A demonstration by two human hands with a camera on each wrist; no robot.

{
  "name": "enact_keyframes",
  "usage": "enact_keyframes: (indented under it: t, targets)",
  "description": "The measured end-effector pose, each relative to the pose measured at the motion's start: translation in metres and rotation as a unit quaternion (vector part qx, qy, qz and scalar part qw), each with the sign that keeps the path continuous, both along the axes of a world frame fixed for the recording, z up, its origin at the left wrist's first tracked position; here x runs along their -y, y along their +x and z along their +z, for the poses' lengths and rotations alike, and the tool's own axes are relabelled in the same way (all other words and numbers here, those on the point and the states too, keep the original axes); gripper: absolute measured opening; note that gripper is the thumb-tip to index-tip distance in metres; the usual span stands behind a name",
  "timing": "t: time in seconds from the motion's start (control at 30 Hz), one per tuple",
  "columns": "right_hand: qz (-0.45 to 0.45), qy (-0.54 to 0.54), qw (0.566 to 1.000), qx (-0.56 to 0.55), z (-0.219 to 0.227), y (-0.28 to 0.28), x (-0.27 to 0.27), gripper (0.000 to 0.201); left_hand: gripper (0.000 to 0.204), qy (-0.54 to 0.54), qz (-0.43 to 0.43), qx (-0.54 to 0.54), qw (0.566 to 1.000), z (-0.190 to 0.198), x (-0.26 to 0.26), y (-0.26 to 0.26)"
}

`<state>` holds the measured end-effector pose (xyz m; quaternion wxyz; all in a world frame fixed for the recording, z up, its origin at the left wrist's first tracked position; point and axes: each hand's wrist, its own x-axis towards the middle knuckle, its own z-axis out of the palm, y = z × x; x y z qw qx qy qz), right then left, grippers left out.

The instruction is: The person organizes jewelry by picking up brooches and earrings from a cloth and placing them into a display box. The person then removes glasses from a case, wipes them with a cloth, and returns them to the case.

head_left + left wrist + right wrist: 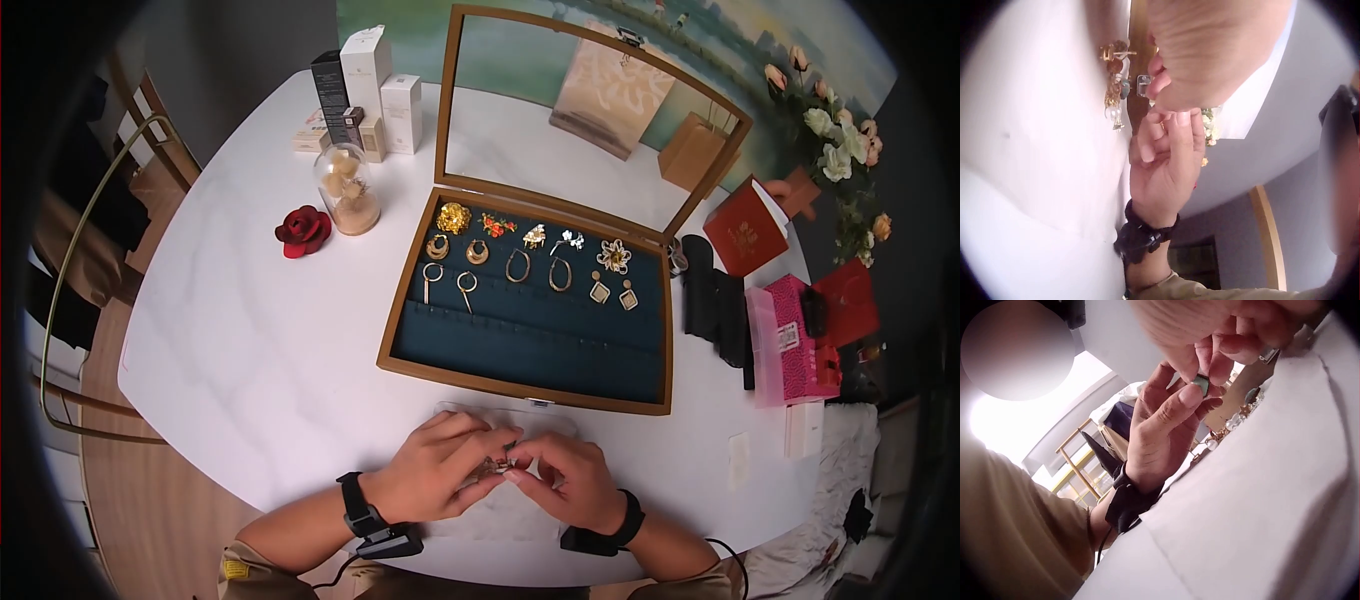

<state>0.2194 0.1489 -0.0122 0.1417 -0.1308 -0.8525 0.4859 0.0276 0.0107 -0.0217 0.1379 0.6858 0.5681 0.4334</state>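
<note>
Both hands meet over the table just in front of an open jewellery box (pixel 525 350). Between thumb and fingertips my left hand (pixel 435 470) pinches a small green jewellery piece (pixel 1201 384). My right hand (pixel 570 480) has its thumb and fingers bent together at the same piece; its grip is partly hidden by the fingers. Below the hands lies a small heap of gold-coloured jewellery (pixel 1115 87) with pearl-like beads and green bits. Inside the box, brooches (pixel 453 218), hoop earrings (pixel 517 266) and drop earrings (pixel 599 288) sit in rows on dark teal fabric.
The box's glass lid (pixel 590 120) stands raised at the back. Left of it are a red rose (pixel 303 231), a glass dome (pixel 347 190) and several cartons (pixel 366 70). On the right lie a red booklet (pixel 745 230), dark cases (pixel 710 300) and a pink box (pixel 785 335).
</note>
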Motion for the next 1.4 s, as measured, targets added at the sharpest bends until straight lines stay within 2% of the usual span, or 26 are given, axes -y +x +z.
enact_keyframes:
  t: [0.33, 0.43, 0.5, 0.53, 0.6, 0.73, 0.83, 0.9, 1.23, 1.4]
  targets:
    - [0.005, -0.063, 0.998, -0.004, -0.001, 0.0, -0.001, 0.012, 0.055, -0.011, -0.011, 0.038, 0.999, -0.002, 0.001, 0.001]
    - [0.013, -0.058, 0.998, -0.003, 0.0, 0.001, -0.002, 0.013, 0.044, 0.002, -0.01, 0.055, 0.998, 0.0, 0.0, -0.001]
    - [0.008, -0.056, 0.998, 0.001, -0.001, 0.002, -0.001, 0.014, 0.03, 0.019, -0.031, 0.028, 0.999, 0.002, -0.002, -0.003]
    - [0.003, -0.055, 0.998, 0.005, -0.001, 0.002, 0.0, 0.017, 0.03, 0.021, -0.029, 0.028, 0.999, 0.003, -0.002, -0.003]
    - [-0.004, -0.029, 1.0, -0.003, 0.002, 0.001, 0.003, 0.02, 0.021, 0.008, -0.027, 0.056, 0.998, 0.004, -0.002, -0.002]
    - [-0.013, 0.033, 0.999, -0.008, 0.003, 0.002, 0.006, 0.028, 0.025, 0.004, -0.034, 0.095, 0.995, -0.004, -0.001, 0.0]
    - [0.0, 0.058, 0.998, -0.007, 0.006, 0.001, 0.007, 0.027, 0.036, -0.011, -0.006, 0.149, 0.989, -0.007, 0.003, 0.005]
    - [0.009, 0.078, 0.997, -0.003, 0.009, 0.001, 0.007, 0.027, 0.045, -0.063, -0.012, 0.22, 0.973, -0.007, 0.005, 0.006]
    - [0.053, 0.178, 0.983, 0.018, 0.026, -0.007, 0.003, 0.025, 0.043, -0.065, -0.003, 0.258, 0.964, -0.004, 0.007, 0.006]
    - [0.061, 0.187, 0.98, 0.024, 0.035, -0.017, 0.002, 0.024, 0.036, -0.056, 0.014, 0.271, 0.961, 0.001, 0.009, 0.004]
